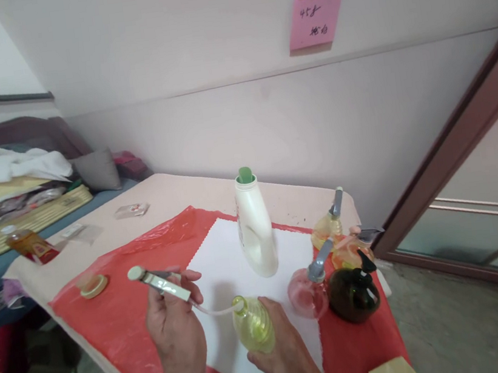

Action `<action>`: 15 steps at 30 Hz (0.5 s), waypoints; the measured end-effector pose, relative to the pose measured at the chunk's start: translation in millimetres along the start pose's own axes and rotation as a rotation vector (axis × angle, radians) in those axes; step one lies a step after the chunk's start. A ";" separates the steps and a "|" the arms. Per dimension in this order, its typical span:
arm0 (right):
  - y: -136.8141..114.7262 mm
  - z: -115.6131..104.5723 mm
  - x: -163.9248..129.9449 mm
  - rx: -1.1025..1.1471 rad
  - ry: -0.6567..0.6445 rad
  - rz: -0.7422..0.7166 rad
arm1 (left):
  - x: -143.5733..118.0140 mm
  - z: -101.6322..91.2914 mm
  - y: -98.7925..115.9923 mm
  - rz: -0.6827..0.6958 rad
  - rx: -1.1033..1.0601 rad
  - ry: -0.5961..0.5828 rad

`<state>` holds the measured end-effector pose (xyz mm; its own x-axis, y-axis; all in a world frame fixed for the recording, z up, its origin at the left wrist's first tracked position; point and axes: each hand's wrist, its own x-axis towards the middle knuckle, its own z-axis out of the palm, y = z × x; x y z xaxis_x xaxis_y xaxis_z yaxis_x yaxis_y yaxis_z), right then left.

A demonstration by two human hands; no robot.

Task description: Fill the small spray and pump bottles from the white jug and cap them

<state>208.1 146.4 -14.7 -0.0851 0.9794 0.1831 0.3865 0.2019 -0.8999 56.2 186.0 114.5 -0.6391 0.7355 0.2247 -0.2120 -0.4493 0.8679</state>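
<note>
My left hand (pixel 174 318) is closed around a grey-and-white spray head (pixel 164 284), raised over the table. Its thin pale tube (pixel 213 311) bends to the right, and the tube's end is at the mouth of a translucent yellow-green bottle (pixel 255 327). Wrapped around that bottle's right side and base is my right hand (pixel 285 344), which keeps it tilted towards the left. Behind the bottle, a white jug with a handle (pixel 254 228) stands upright with a green piece (pixel 245 175) at its mouth.
To the right stand a pink spray bottle (pixel 308 295), a dark pump bottle (pixel 354 304), an orange bottle (pixel 352 253) and a yellow spray bottle (pixel 325 229). A white sheet (pixel 219 257) lies over red plastic (pixel 122 307). A round cap (pixel 93 286) sits left.
</note>
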 end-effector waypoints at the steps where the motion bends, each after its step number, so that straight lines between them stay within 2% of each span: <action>1: -0.9 -2.5 0.6 -0.025 0.011 -0.017 | 2.0 -0.2 -0.5 -0.007 0.004 0.008; 6: -0.7 -12.3 2.5 -0.196 0.017 -0.076 | 5.1 -1.8 -2.6 0.054 0.008 0.046; 9: -2.9 -14.3 0.4 -0.266 -0.018 -0.108 | -0.2 -1.5 -10.2 0.036 0.091 -0.014; 12: -8.5 -14.4 -0.7 -0.235 -0.010 -0.088 | -9.8 1.9 -23.9 -0.113 0.144 -0.096; 15: -12.8 -14.6 1.4 -0.134 0.064 -0.036 | -21.4 8.3 -34.2 -0.335 0.096 -0.215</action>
<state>216.4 145.3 2.8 -0.0443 0.9690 0.2429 0.5035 0.2316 -0.8324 83.3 189.8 83.7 -0.3749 0.9271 0.0014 -0.3057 -0.1251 0.9439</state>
